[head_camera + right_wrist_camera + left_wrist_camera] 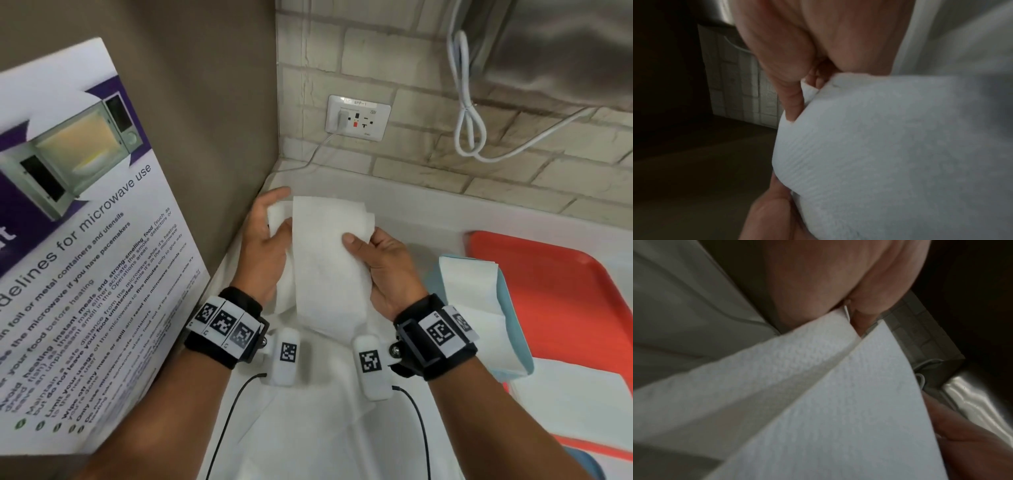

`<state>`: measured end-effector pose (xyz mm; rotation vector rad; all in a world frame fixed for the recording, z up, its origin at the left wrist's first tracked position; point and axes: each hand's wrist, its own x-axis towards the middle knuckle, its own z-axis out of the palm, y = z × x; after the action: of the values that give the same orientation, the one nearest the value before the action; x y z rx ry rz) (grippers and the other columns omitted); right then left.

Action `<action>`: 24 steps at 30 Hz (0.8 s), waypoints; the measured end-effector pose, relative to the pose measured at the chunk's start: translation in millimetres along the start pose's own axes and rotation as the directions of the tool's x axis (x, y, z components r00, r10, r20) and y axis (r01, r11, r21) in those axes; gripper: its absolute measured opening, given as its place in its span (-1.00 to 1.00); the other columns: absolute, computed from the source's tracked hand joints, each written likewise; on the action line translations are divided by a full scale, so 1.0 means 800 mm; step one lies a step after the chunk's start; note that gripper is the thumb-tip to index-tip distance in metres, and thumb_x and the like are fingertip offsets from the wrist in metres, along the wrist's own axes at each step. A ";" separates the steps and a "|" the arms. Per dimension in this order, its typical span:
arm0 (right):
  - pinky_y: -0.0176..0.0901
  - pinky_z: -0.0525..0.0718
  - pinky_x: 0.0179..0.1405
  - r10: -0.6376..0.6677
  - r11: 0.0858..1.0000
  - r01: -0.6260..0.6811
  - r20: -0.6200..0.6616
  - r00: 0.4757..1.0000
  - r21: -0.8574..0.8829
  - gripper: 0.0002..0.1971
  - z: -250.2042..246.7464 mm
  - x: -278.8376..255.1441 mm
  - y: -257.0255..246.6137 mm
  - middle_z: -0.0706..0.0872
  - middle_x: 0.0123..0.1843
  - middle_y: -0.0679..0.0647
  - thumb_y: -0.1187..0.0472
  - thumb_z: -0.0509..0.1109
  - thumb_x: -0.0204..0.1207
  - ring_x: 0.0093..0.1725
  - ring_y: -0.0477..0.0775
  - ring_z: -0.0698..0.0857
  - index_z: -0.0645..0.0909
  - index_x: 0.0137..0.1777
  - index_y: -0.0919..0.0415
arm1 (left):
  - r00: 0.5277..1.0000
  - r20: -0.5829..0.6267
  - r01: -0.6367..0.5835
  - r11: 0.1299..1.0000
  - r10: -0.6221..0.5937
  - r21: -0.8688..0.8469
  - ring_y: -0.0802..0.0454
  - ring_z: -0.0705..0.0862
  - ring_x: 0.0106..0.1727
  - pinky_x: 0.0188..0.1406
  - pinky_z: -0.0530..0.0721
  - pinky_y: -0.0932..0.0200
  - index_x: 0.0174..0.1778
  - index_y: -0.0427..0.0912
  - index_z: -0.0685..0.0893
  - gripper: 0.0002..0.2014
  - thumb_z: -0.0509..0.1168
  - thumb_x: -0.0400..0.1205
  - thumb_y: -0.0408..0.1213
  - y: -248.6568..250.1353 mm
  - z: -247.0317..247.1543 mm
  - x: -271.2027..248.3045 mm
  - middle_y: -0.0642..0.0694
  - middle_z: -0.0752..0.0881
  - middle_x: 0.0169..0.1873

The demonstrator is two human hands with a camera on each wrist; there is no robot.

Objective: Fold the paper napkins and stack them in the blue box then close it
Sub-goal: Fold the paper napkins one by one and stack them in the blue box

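Progress: mid-task | left hand [263,240] and right hand [380,270], each grip pinching, held white paper napkin [329,260] half-folded above white bench [411,212], left of open light-blue box [513,308] holding folded napkins [469,284] | left: finish fold, stack, close box

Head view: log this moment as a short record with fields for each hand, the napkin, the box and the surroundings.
left hand: left hand grips the paper napkin's left side
right hand: right hand pinches its right edge, thumb on top
napkin: paper napkin held up, partly folded lengthwise
box: blue box open, with folded napkins inside
tray: red tray under the box
left side: microwave guidelines poster
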<state>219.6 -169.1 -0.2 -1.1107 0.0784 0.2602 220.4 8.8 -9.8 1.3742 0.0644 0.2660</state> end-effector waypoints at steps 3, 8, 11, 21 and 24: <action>0.19 0.79 0.19 -0.013 0.999 0.011 -0.057 0.998 -0.032 -0.57 0.004 0.003 0.004 0.83 0.16 0.32 0.27 0.57 0.39 0.11 0.28 0.83 0.68 0.25 0.42 | 0.996 0.037 0.082 0.997 -0.082 0.015 0.05 0.80 0.09 0.06 0.73 0.04 0.08 -0.02 0.75 -0.76 0.26 0.78 -0.45 0.008 0.004 -0.005 -0.02 0.84 0.08; 0.23 0.79 0.19 -0.042 0.997 0.035 -0.095 0.995 -0.071 -0.76 0.005 0.006 0.001 0.83 0.12 0.33 0.35 0.58 0.43 0.09 0.31 0.82 0.74 0.08 0.36 | 0.970 0.032 0.242 0.966 -0.240 -0.092 -0.06 0.79 0.28 0.45 0.65 -0.20 0.19 -0.15 0.80 -0.65 0.28 0.78 0.04 0.015 -0.002 -0.006 -0.09 0.85 0.18; 0.25 0.78 0.18 -0.039 0.997 0.033 -0.089 0.995 -0.070 -0.65 0.008 0.005 -0.001 0.82 0.16 0.37 0.34 0.57 0.46 0.15 0.39 0.81 0.69 0.21 0.47 | 0.985 0.074 0.159 0.987 -0.156 -0.025 -0.07 0.82 0.15 0.42 0.69 -0.31 0.04 -0.18 0.76 -0.66 0.51 0.57 0.04 0.016 -0.002 -0.009 -0.12 0.86 0.08; 0.02 0.79 0.08 -0.086 0.996 0.081 -0.110 0.990 -0.047 -0.85 0.003 0.000 -0.012 0.85 -0.01 0.19 0.16 0.43 0.65 -0.05 0.12 0.82 0.72 -0.03 0.26 | 0.988 -0.030 0.144 0.982 -0.149 -0.122 -0.16 0.75 0.19 0.54 0.54 -0.44 -0.08 -0.17 0.82 -0.66 0.67 0.44 0.00 0.016 -0.014 -0.002 -0.33 0.83 0.14; 0.09 0.70 0.21 -0.128 0.991 0.121 -0.159 0.979 -0.054 -0.81 -0.009 -0.002 -0.025 0.77 -0.01 0.25 0.12 0.46 0.64 0.02 0.19 0.73 0.66 -0.01 0.27 | 0.986 -0.059 0.142 0.975 -0.154 -0.172 -0.10 0.77 0.08 0.48 0.63 -0.30 -0.11 -0.12 0.76 -0.85 0.57 0.60 -0.16 0.019 -0.019 0.003 -0.24 0.85 0.03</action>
<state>223.7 -183.9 14.9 -1.1750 0.1478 0.0594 217.6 26.8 2.1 1.1862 0.1998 0.1907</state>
